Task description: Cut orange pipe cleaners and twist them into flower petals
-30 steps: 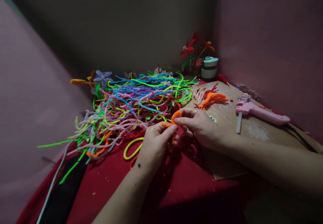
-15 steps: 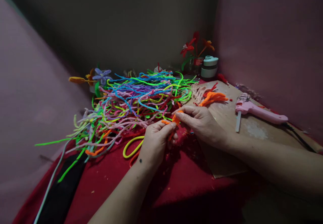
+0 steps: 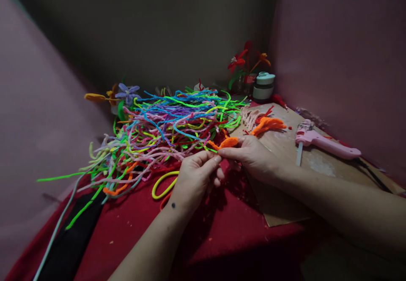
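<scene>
Between my two hands is an orange pipe cleaner piece (image 3: 229, 142), its fuzzy strand bent into a narrow petal shape. My left hand (image 3: 197, 169) pinches with thumb and forefinger at the lower end; the other fingers are curled and partly hidden. My right hand (image 3: 258, 156) grips the piece from the right, thumb tip touching the left hand's fingertips. Just behind my hands lies a big tangle of coloured pipe cleaners (image 3: 158, 122). More orange pipe cleaner pieces (image 3: 268, 125) lie beyond my right hand, beside short pale pink ones (image 3: 250, 115).
A pink glue gun (image 3: 330, 142) with a glue stick rests on a cardboard sheet (image 3: 281, 200) at right. Red cloth (image 3: 133, 234) covers the table. A mint-lidded jar (image 3: 264, 87), red flowers (image 3: 237, 61) and a purple flower (image 3: 127, 93) stand at the back. A yellow loop (image 3: 158, 190) lies left.
The orange piece has turned from upright and bunched to lying sideways, its petal shape now showing above my right thumb. My right hand has shifted slightly, and my fingertips have come together.
</scene>
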Action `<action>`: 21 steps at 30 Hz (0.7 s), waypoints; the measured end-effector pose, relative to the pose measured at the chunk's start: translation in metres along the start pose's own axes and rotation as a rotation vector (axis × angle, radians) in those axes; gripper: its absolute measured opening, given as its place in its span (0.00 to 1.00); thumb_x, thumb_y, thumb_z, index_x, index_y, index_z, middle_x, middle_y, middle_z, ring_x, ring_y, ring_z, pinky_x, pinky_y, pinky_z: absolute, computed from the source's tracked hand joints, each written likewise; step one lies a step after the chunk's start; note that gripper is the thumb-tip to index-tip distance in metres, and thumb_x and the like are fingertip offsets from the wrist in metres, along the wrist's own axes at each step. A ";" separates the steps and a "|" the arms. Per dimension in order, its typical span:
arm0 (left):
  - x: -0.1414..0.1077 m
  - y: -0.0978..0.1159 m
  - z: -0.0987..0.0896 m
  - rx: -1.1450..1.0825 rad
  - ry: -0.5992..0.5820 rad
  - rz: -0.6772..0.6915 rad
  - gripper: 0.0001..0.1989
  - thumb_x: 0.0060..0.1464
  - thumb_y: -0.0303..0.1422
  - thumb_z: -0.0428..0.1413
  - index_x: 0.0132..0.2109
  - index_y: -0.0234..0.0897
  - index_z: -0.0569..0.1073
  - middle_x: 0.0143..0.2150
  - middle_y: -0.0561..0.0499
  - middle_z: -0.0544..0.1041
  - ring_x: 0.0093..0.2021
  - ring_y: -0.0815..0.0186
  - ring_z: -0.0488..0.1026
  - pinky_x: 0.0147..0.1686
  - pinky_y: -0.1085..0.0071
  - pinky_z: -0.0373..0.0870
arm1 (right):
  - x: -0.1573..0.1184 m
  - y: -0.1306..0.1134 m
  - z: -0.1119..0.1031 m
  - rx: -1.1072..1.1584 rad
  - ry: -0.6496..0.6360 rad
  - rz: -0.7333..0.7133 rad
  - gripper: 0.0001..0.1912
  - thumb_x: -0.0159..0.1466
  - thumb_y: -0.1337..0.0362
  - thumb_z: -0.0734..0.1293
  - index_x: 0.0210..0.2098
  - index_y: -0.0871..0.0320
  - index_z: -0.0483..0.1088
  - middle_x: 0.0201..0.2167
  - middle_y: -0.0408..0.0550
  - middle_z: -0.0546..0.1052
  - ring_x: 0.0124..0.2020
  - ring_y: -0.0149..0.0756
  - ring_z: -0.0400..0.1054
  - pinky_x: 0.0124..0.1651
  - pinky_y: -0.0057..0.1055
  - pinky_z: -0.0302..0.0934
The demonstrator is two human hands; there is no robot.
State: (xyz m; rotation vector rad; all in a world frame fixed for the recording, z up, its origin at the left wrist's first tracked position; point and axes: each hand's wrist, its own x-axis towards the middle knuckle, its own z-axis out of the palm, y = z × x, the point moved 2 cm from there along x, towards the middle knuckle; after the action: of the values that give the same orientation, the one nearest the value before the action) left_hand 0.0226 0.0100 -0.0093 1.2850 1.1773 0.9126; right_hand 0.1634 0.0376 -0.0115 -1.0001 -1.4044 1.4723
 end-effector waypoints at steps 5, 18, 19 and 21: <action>0.002 0.004 -0.001 0.151 0.143 0.180 0.06 0.48 0.32 0.58 0.28 0.33 0.73 0.22 0.56 0.69 0.23 0.76 0.62 0.24 0.80 0.58 | 0.000 0.004 0.002 0.067 0.031 -0.017 0.11 0.55 0.62 0.66 0.20 0.60 0.63 0.13 0.36 0.60 0.15 0.22 0.50 0.19 0.24 0.43; 0.002 0.009 0.000 0.196 0.119 0.158 0.09 0.50 0.33 0.55 0.25 0.34 0.68 0.18 0.58 0.63 0.20 0.76 0.57 0.21 0.77 0.54 | -0.004 -0.009 0.001 0.021 0.126 -0.047 0.10 0.55 0.64 0.63 0.19 0.60 0.62 0.15 0.38 0.60 0.17 0.24 0.51 0.21 0.25 0.45; 0.001 0.009 0.000 0.215 0.137 0.178 0.08 0.51 0.33 0.55 0.27 0.34 0.70 0.19 0.58 0.64 0.20 0.75 0.57 0.22 0.77 0.54 | -0.004 -0.009 0.001 0.015 0.130 -0.049 0.09 0.55 0.64 0.63 0.20 0.60 0.62 0.15 0.38 0.60 0.17 0.24 0.51 0.21 0.25 0.45; 0.001 0.008 0.001 0.233 0.164 0.200 0.06 0.50 0.33 0.55 0.30 0.34 0.71 0.22 0.57 0.66 0.21 0.75 0.58 0.22 0.77 0.55 | -0.004 -0.008 0.001 0.007 0.128 -0.055 0.09 0.55 0.64 0.63 0.20 0.60 0.62 0.15 0.38 0.61 0.17 0.24 0.51 0.21 0.25 0.45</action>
State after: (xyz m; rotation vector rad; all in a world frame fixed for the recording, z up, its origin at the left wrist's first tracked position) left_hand 0.0251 0.0118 -0.0019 1.5601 1.3300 1.0659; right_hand 0.1645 0.0333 -0.0035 -1.0257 -1.3240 1.3484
